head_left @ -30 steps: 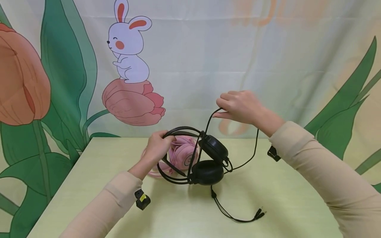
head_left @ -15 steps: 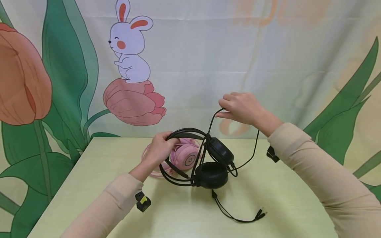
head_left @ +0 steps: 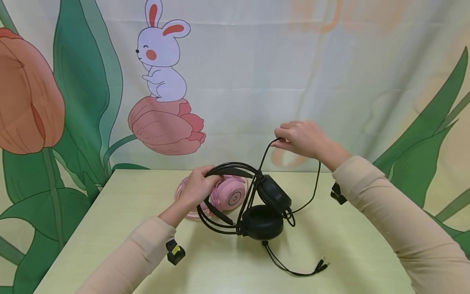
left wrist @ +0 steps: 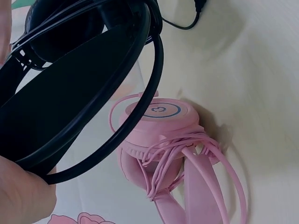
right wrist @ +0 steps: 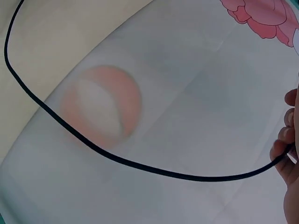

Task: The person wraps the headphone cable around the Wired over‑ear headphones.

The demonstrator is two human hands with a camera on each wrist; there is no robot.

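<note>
Black headphones (head_left: 262,222) are held tilted above the table, ear cups toward the right. My left hand (head_left: 198,185) grips their headband (left wrist: 88,119) at the top of the arch. Higher up and to the right, my right hand (head_left: 302,139) pinches the black cable (right wrist: 140,165). From its fingers one stretch of cable runs down to the ear cups and the headband ends, where strands cross the gap. Another stretch loops down on the right. Below the cups, the split cable end with two plugs (head_left: 320,265) lies on the table.
Pink headphones (left wrist: 161,121), their cable bundled around them, lie on the pale table (head_left: 121,228) behind the black pair, partly hidden by it. A printed curtain (head_left: 238,81) with a rabbit and flowers hangs along the table's back edge.
Both hands have come slightly down and to the right, the right hand more clearly. The black headphones have moved lower and rightward with them, uncovering more of the pink ear cup.
</note>
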